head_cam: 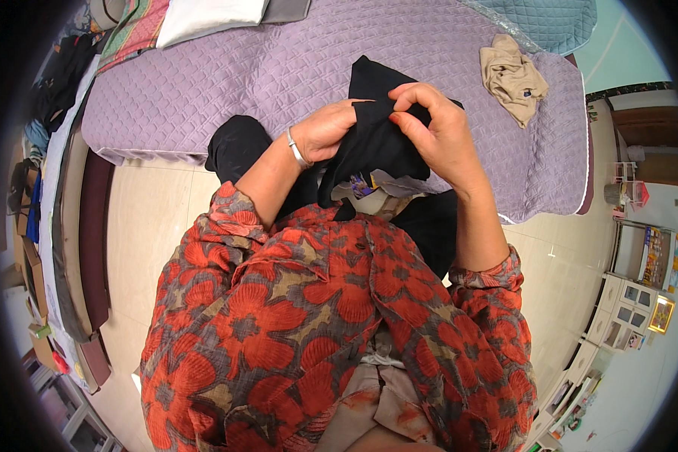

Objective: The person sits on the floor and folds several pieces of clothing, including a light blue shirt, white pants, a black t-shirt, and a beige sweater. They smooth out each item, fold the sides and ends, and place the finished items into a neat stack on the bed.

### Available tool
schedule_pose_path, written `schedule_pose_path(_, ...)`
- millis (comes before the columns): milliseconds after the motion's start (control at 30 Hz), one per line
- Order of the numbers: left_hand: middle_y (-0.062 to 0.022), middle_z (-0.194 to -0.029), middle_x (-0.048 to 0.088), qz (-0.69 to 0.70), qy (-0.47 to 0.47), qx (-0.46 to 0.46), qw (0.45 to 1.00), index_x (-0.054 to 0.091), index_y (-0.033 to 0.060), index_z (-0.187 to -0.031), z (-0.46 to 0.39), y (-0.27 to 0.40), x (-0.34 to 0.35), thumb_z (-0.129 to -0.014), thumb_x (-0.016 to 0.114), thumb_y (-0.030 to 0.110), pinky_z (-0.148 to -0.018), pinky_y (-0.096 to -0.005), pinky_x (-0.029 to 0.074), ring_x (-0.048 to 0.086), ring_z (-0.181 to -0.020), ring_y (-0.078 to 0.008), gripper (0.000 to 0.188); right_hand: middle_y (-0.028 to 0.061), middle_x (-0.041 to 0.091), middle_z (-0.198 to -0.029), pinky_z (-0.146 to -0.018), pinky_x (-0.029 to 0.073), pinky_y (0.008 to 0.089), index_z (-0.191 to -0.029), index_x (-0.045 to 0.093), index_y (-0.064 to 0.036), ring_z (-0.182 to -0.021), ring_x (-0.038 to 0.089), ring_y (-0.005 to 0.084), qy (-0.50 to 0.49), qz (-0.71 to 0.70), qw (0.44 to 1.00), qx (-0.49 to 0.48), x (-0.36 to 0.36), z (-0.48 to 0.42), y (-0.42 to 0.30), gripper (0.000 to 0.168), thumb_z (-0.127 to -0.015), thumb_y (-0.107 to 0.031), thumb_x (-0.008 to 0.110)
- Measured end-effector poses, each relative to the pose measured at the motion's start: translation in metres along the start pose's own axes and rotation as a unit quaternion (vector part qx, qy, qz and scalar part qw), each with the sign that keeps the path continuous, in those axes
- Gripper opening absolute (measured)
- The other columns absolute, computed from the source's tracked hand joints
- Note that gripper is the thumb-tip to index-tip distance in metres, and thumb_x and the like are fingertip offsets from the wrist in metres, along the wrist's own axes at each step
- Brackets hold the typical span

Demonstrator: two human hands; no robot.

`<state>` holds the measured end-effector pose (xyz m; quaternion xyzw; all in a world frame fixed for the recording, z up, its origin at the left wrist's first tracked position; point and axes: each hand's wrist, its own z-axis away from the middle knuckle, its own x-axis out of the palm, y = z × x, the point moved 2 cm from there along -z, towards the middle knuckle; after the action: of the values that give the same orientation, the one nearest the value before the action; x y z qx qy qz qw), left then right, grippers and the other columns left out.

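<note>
A piece of black cloth (392, 144), perhaps a garment, is held up above my lap, its top corner over the bed. My left hand (325, 131), with a silver bangle at the wrist, grips its left edge; some of the fingers are hidden behind the cloth. My right hand (432, 127) pinches the fabric near the top between thumb and fingers. One end of the cloth hangs down towards my floral shirt (350, 282). I cannot tell whether a small tool or thread is between my right fingertips.
The bed before me has a purple quilted cover (203, 101). A crumpled beige garment (511, 79) lies on it at the right, a white pillow (209, 20) at the far left. A second bed or bench (70, 243) stands left, white cabinets (621, 308) right. Pale tiled floor (141, 226) lies between.
</note>
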<state>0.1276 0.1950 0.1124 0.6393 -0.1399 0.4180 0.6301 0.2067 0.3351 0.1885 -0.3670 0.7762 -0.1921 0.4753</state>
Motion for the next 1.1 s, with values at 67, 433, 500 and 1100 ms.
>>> schedule_pose_path(67,-0.0096,-0.103,0.061,-0.061,0.005,0.040,0.997,0.054,-0.0024,-0.109,-0.003,0.000,-0.003,-0.087,0.052,0.009,-0.080,-0.0254,0.050,0.061,-0.092,-0.0153,0.025,0.0075,0.060,-0.081,-0.070,0.046,0.0285,-0.080,0.054,-0.001,-0.076,0.059,0.0191,-0.004,-0.047,0.997,0.059,-0.001,0.001,-0.001,0.009,-0.076,-0.003,0.061)
schedule_pose_path(433,-0.0093,-0.107,0.060,-0.454,0.126,0.323,0.821,0.056,-0.0011,-0.109,0.018,0.012,0.016,-0.080,0.059,0.004,-0.090,-0.0275,0.041,0.056,-0.102,-0.0163,0.030,0.0055,0.060,-0.081,-0.071,0.046,0.0254,-0.093,0.056,0.002,-0.076,0.056,0.0120,0.018,-0.117,0.983,0.139,0.000,0.001,0.007,0.012,-0.083,-0.004,0.056)
schedule_pose_path(500,-0.0100,-0.103,0.061,-0.520,0.147,0.349,0.766,0.057,-0.0020,-0.107,0.019,0.010,0.026,-0.079,0.060,0.004,-0.087,-0.0272,0.042,0.057,-0.099,-0.0165,0.029,0.0062,0.060,-0.081,-0.071,0.046,0.0255,-0.095,0.056,0.002,-0.075,0.056,0.0123,0.012,-0.112,0.984,0.140,0.000,0.000,0.007,0.014,-0.083,-0.004,0.056)
schedule_pose_path(1100,-0.0097,-0.072,0.055,-0.552,0.122,0.239,0.790,0.056,0.0011,-0.091,0.013,-0.012,0.018,-0.079,0.053,0.004,-0.060,-0.0283,0.043,0.054,-0.065,-0.0173,0.013,0.0095,0.056,-0.065,-0.054,0.041,0.0303,-0.081,0.058,0.000,-0.056,0.052,0.0191,-0.120,-0.042,0.977,0.172,-0.006,0.016,-0.002,0.012,-0.078,-0.011,0.060)
